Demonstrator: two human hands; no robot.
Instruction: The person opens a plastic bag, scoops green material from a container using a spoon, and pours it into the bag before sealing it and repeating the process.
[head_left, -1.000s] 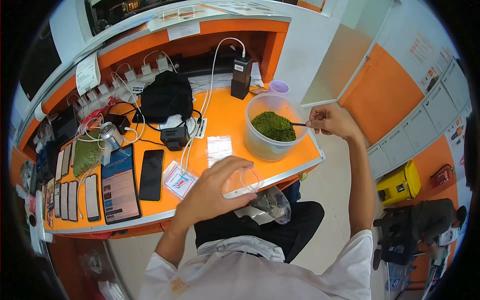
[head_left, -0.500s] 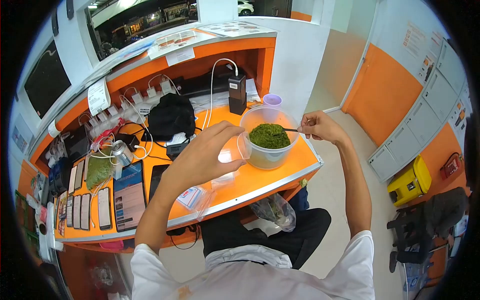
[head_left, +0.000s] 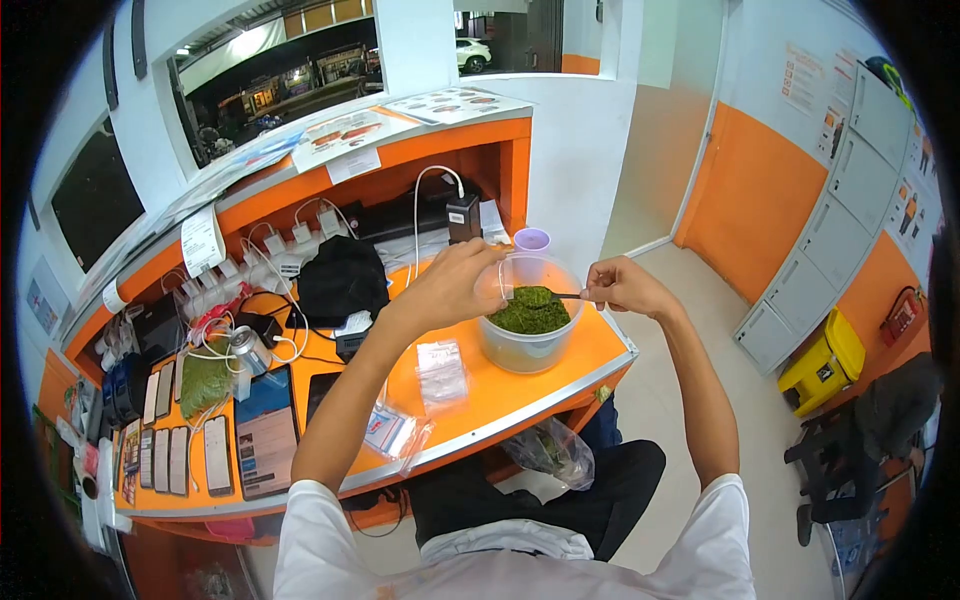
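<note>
My left hand [head_left: 458, 285] is closed around a small clear plastic cup [head_left: 492, 287], tilted at the left rim of a round clear tub [head_left: 524, 352]. Finely shredded dark green leaf material [head_left: 530, 316] partly fills the tub. From the right, my right hand [head_left: 628, 288] pinches the handle of a dark spoon [head_left: 570, 295], whose bowl end lies over the green heap close to the cup. On the orange desk left of the tub is a stack of clear plastic bags [head_left: 441, 372]. Another clear bag with blue and red print [head_left: 388, 428] lies near the front edge.
A purple cup [head_left: 532, 240] stands behind the tub, near a black box-shaped device [head_left: 463, 218] with a white cable. Farther left are a black cloth [head_left: 342, 280], a can [head_left: 250, 350], a tablet [head_left: 266, 440] and several phones [head_left: 217, 455]. A yellow bin [head_left: 822, 362] stands right.
My left hand has moved the small cup closer to the spoon and over the tub's rim. The spoon's end has come up onto the green heap's surface. The camera view has tilted up slightly.
</note>
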